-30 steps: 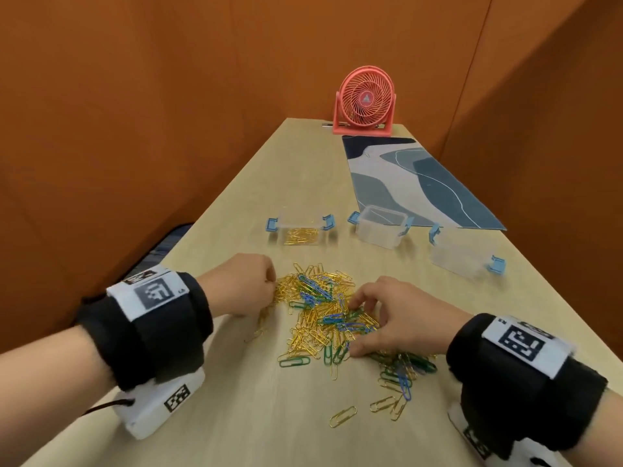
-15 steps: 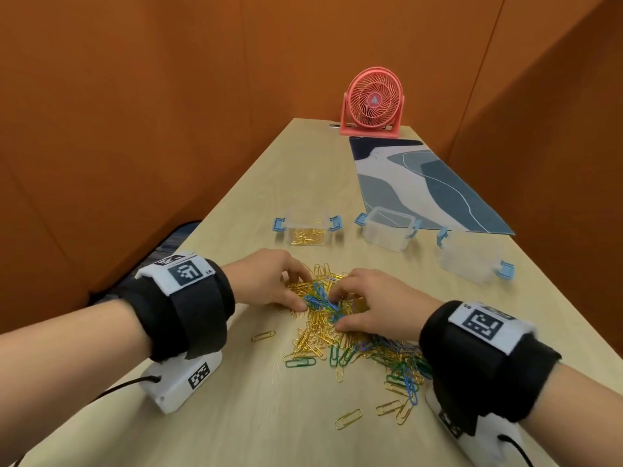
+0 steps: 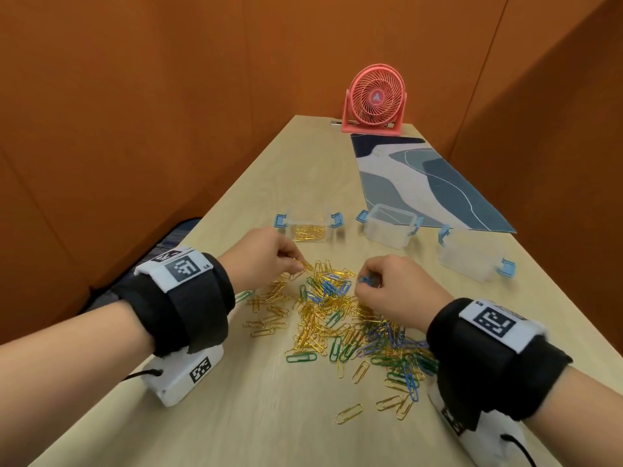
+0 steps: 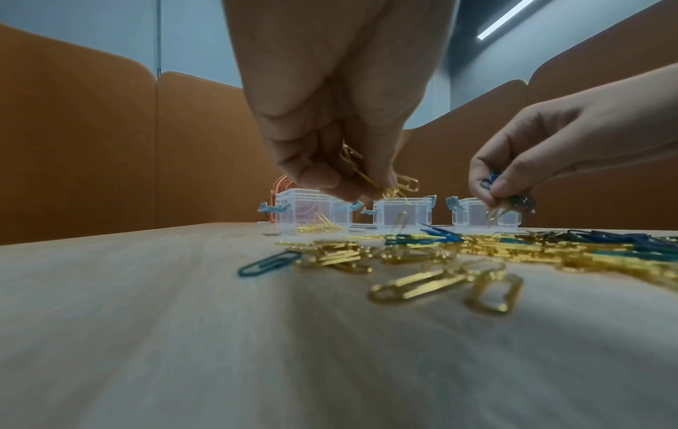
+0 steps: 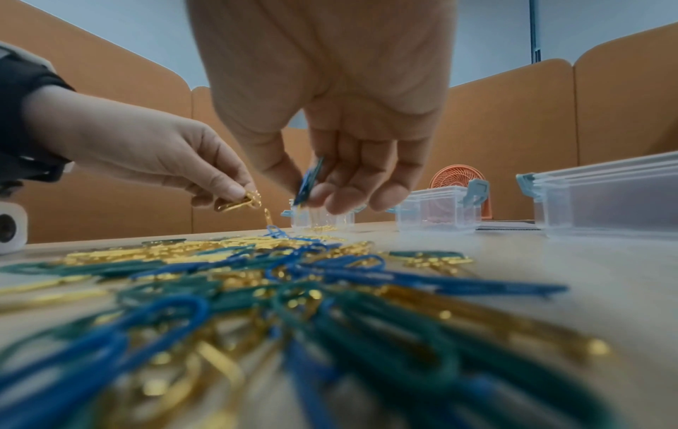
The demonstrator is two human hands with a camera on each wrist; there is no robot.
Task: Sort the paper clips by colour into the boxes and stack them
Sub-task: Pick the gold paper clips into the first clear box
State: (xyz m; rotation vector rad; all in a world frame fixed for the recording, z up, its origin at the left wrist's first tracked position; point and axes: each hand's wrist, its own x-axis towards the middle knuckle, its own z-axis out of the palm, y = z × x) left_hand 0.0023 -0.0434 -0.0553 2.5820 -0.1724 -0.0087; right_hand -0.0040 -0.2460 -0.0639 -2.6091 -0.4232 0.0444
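Left hand [image 3: 266,261] lifted off the pile, thumb and fingers pinching a few gold clips [image 4: 370,177] just above the heap; half a second ago pressed flat into it. Beyond it, left box [image 3: 308,227] open, already holding gold clips and nothing else. On the counter [image 3: 209,419], mixed pile [image 3: 337,315] of gold, blue and green clips, spread between both wrists, mostly unsorted. Middle box [image 3: 387,225] open, contents too faint to tell. Right hand [image 3: 397,288] likewise raised from the heap since the earlier frame, fingers closed on a small bunch of blue clips [image 5: 308,183]. Right box [image 3: 472,261] apparently empty. Far end: pink fan [image 3: 374,96] and patterned mat [image 3: 424,183], untouched. Meaning, likely: two colours picked at once, ready for carrying to separate boxes; sorting early, stacking far off.
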